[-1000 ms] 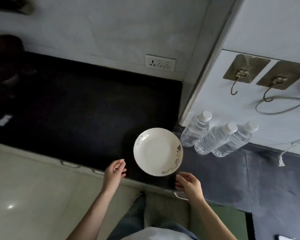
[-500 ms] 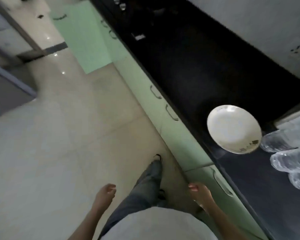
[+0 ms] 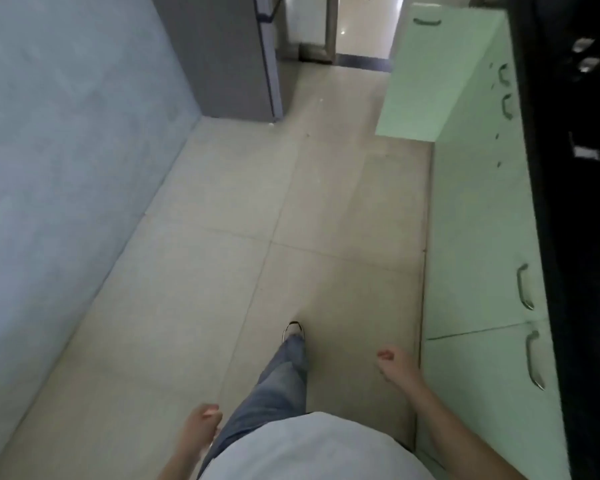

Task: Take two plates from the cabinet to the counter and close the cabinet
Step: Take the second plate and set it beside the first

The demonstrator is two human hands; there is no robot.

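Right hand [image 3: 394, 367] empty, fingers loosely curled, hanging low beside green lower doors [image 3: 482, 254]. Left hand [image 3: 201, 426] same, slack at hip, holding nothing. Both arms down, mid-stride over tiled floor [image 3: 257, 202]. Ahead right, cabinet door [image 3: 426, 81] appears swung open, though blurred. Plates out of view. Likely stiff, breakable, slick: pinch rim, fingers under.

Pale beige floor tiles [image 3: 257, 202] fill the centre of the frame, a blue-grey wall [image 3: 66, 150] at left, a tall grey refrigerator [image 3: 222, 57] at upper centre.
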